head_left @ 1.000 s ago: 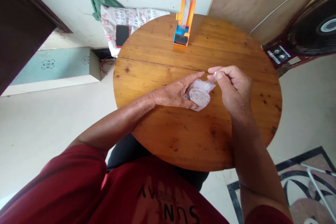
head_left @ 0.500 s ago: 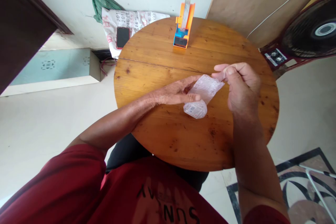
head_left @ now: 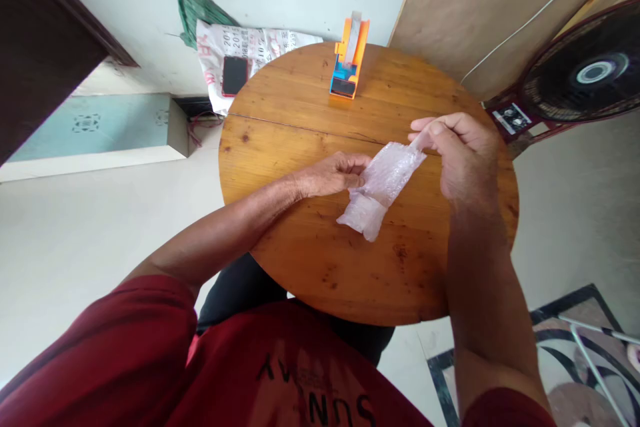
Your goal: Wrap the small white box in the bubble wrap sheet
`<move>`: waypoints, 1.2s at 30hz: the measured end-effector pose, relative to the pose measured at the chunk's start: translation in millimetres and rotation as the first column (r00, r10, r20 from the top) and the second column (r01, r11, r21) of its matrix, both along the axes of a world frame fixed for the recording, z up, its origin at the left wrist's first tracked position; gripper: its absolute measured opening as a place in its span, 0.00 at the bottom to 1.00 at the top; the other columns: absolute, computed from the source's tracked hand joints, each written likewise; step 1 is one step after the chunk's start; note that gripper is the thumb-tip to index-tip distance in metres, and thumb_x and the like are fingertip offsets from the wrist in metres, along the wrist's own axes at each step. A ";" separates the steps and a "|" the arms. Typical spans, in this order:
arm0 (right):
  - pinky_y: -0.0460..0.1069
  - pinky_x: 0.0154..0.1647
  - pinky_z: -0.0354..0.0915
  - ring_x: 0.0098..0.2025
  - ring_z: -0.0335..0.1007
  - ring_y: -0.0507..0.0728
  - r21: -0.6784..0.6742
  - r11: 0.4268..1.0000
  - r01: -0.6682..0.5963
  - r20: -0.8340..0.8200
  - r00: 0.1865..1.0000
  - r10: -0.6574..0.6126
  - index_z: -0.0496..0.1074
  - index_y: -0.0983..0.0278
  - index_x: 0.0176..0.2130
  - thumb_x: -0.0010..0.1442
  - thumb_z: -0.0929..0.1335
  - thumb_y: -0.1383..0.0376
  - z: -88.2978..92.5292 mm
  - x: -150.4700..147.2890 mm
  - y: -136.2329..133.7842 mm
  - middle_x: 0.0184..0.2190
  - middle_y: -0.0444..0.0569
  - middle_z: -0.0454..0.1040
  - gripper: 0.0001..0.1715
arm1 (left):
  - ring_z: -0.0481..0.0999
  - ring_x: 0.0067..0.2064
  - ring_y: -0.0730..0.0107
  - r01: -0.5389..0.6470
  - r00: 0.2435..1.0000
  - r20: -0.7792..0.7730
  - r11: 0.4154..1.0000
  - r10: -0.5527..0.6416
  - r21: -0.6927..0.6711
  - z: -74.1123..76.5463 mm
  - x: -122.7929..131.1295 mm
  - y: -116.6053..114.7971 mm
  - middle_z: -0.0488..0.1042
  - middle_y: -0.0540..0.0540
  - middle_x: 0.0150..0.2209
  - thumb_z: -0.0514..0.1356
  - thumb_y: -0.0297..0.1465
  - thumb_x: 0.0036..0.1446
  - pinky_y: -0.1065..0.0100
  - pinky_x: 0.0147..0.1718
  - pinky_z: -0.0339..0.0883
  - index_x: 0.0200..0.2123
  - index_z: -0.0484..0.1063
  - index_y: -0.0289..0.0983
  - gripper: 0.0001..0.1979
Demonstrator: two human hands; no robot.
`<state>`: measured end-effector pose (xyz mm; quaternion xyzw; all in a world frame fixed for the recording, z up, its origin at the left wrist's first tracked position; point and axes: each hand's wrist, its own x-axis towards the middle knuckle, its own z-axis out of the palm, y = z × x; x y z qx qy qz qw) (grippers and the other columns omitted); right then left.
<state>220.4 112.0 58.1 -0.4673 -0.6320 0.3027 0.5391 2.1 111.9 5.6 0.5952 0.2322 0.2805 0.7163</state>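
A crumpled, see-through sheet or pouch of bubble wrap (head_left: 389,173) slants over the middle of the round wooden table (head_left: 300,267). Its left edge is between the thumb and fingers of my left hand (head_left: 333,175). At the far right corner, my right hand (head_left: 463,150) pinches a drawn-out strip of the wrap between thumb and forefinger. The near end of the wrap hangs loose, wrinkled, with a fold across it. Whether anything lies inside the wrap cannot be made out.
An orange and blue tape dispenser (head_left: 350,60) stands near the table's far edge. Beyond the table's left rim, a dark phone (head_left: 235,75) rests on a printed white sack (head_left: 270,43), with a green bag (head_left: 203,13) behind. A black fan (head_left: 590,70) stands at the right.
The near end of the bubble wrap has gone from a rounded bundle with a label-like patch to a flatter, opened-out flap. My left thumb has drawn back to the wrap's left edge.
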 end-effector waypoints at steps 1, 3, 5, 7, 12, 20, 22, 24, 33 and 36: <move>0.55 0.40 0.75 0.33 0.78 0.56 -0.004 1.000 0.008 -0.027 1.000 -0.008 0.77 0.58 0.31 0.63 0.71 0.61 -4.2 -0.3 2.3 0.30 0.44 0.79 0.08 | 0.74 0.34 0.72 -0.008 1.000 0.001 1.000 0.008 -0.003 -2.0 0.6 0.9 0.75 0.50 0.32 0.68 0.32 0.53 0.71 0.36 0.65 0.37 0.74 0.34 0.10; 0.54 0.40 0.74 0.31 0.77 0.55 -0.018 1.000 0.024 -0.074 0.997 -0.025 0.77 0.58 0.31 0.63 0.71 0.58 -14.1 -0.2 6.3 0.28 0.43 0.78 0.10 | 0.72 0.32 0.73 -0.019 1.000 -0.004 1.000 0.019 -0.006 -5.1 1.6 2.2 0.74 0.50 0.30 0.67 0.32 0.53 0.71 0.34 0.63 0.35 0.74 0.33 0.09; 0.54 0.40 0.74 0.31 0.76 0.54 -0.048 0.998 0.045 -0.102 0.993 -0.050 0.77 0.58 0.32 0.63 0.72 0.56 -24.4 1.1 9.6 0.29 0.43 0.79 0.11 | 0.71 0.31 0.74 -0.037 0.999 -0.019 0.999 0.037 -0.013 -7.4 2.6 2.7 0.74 0.51 0.29 0.67 0.32 0.53 0.72 0.32 0.63 0.34 0.74 0.33 0.09; 0.53 0.39 0.72 0.32 0.77 0.54 -0.083 0.995 0.059 -0.128 0.989 -0.070 0.76 0.59 0.32 0.63 0.72 0.56 -33.4 3.1 12.4 0.31 0.44 0.80 0.11 | 0.71 0.29 0.76 -0.063 0.997 -0.036 0.998 0.062 -0.029 -8.9 3.8 2.7 0.73 0.51 0.28 0.68 0.32 0.52 0.73 0.31 0.63 0.33 0.74 0.34 0.09; 0.51 0.35 0.69 0.30 0.74 0.53 -0.143 0.988 0.061 -0.169 0.982 -0.085 0.76 0.59 0.31 0.63 0.70 0.59 -46.0 7.6 18.7 0.30 0.44 0.80 0.10 | 0.71 0.28 0.77 -0.113 0.992 -0.070 0.991 0.108 -0.074 -11.0 9.1 2.5 0.73 0.52 0.26 0.72 0.37 0.48 0.74 0.28 0.63 0.31 0.74 0.34 0.14; 0.50 0.27 0.60 0.22 0.59 0.52 0.039 0.974 0.225 -0.112 0.969 -0.219 0.70 0.57 0.27 0.61 0.70 0.63 -13.9 5.0 -5.5 0.19 0.39 0.65 0.10 | 0.65 0.22 0.79 -0.231 0.973 -0.046 0.967 0.227 -0.105 -14.2 13.5 4.2 0.68 0.54 0.21 0.75 0.43 0.44 0.74 0.22 0.58 0.25 0.70 0.34 0.22; 0.51 0.26 0.57 0.21 0.57 0.51 0.067 0.980 0.188 -0.022 0.982 -0.187 0.67 0.58 0.24 0.62 0.69 0.63 -3.1 -1.3 -19.7 0.17 0.39 0.63 0.15 | 0.65 0.22 0.79 -0.245 0.969 -0.039 0.964 0.242 -0.105 -15.1 12.3 5.4 0.68 0.54 0.21 0.75 0.45 0.43 0.74 0.21 0.57 0.24 0.70 0.34 0.23; 0.51 0.26 0.56 0.22 0.59 0.52 -0.028 0.995 0.100 0.195 0.976 -0.092 0.68 0.59 0.24 0.62 0.70 0.60 0.8 -9.8 -31.0 0.18 0.40 0.65 0.15 | 0.64 0.21 0.79 -0.265 0.964 -0.033 0.959 0.263 -0.101 -15.3 11.0 6.6 0.68 0.53 0.21 0.75 0.47 0.42 0.74 0.21 0.57 0.25 0.71 0.34 0.24; 0.52 0.32 0.60 0.29 0.66 0.56 -0.201 0.973 0.111 0.499 0.867 0.004 0.68 0.59 0.33 0.52 0.72 0.48 -28.1 -44.3 -35.1 0.27 0.44 0.72 0.20 | 0.69 0.25 0.78 -0.306 0.951 0.024 0.949 0.308 -0.076 -3.9 14.7 2.5 0.72 0.53 0.24 0.76 0.43 0.41 0.73 0.26 0.62 0.25 0.74 0.33 0.22; 0.51 0.31 0.59 0.28 0.66 0.56 -0.205 0.972 0.115 0.499 0.867 0.002 0.68 0.59 0.32 0.55 0.70 0.49 -28.9 -43.1 -34.0 0.26 0.44 0.72 0.17 | 0.69 0.26 0.77 -0.314 0.948 0.026 0.948 0.316 -0.056 -5.3 16.3 2.3 0.72 0.53 0.24 0.77 0.43 0.40 0.73 0.27 0.63 0.25 0.74 0.33 0.22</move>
